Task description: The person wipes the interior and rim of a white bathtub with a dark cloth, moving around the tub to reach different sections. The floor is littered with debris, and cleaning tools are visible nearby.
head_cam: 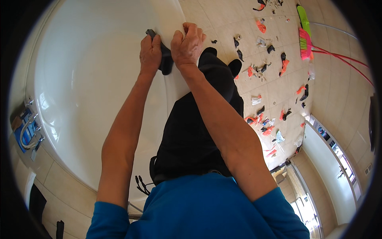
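Observation:
My left hand [150,53] holds the upper end of a dark grey cloth item [166,61], possibly a sock, which hangs over the inner side of a white bathtub [176,80]. To its right, my right hand [189,44] rests at the tub's rim with bent fingers; whether it pinches a part of the cloth or only the rim cannot be told. My black-clad legs [191,140] lie beside the tub, and the dark tips of my feet show beyond the right hand.
Orange and black scraps [252,119] and bits of litter lie scattered over the tiled floor [268,89]. A pink broom [305,44] and a green dustpan [303,16] stand by the wall. A curved tap [24,134] is at the tub's far left; a white door [328,161] is lower right.

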Available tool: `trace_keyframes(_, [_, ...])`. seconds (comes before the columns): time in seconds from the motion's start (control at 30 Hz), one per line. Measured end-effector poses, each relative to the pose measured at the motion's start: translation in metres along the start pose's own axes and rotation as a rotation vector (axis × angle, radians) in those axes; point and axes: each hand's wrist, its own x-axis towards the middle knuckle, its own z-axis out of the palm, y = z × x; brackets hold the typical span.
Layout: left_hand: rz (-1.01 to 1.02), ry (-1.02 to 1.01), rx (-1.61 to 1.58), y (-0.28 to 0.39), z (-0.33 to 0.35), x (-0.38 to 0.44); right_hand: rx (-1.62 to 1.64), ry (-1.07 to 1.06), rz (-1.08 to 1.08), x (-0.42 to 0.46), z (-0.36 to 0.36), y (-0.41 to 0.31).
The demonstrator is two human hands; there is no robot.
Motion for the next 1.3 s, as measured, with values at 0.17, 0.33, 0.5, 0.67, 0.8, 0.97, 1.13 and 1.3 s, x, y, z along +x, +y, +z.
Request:
trace_keyframes(0.17, [-0.207,-0.071,-0.098,-0.016,0.0,0.017,0.047,-0.047,0.012,0.004,0.0,0.002])
trace_keyframes(0.33, [-0.035,0.053,-0.149,0.0,0.012,-0.03,-0.125,-0.048,-0.071,0.0,-0.001,-0.002])
trace_keyframes(0.5, [0.148,0.13,-0.114,0.011,0.02,-0.042,-0.145,-0.038,-0.085,-0.006,-0.001,-0.007])
trace_keyframes(0.67, [0.095,0.125,-0.104,0.021,0.012,0.011,-0.196,0.003,-0.08,-0.007,0.003,-0.012])
trace_keyframes(0.8, [0.033,0.056,-0.181,0.015,0.006,0.037,-0.188,0.026,-0.104,-0.006,0.0,-0.02])
trace_keyframes(0.97, [-0.107,0.11,-0.23,0.042,0.009,-0.008,-0.368,-0.004,-0.057,-0.001,-0.002,-0.024])
trace_keyframes(1.13, [0.08,0.188,-0.186,-0.002,0.026,-0.039,-0.363,0.019,-0.094,-0.002,0.0,-0.023])
trace_keyframes(1.3, [0.197,0.241,-0.163,0.0,0.025,-0.011,-0.377,0.01,-0.095,0.0,-0.002,-0.025])
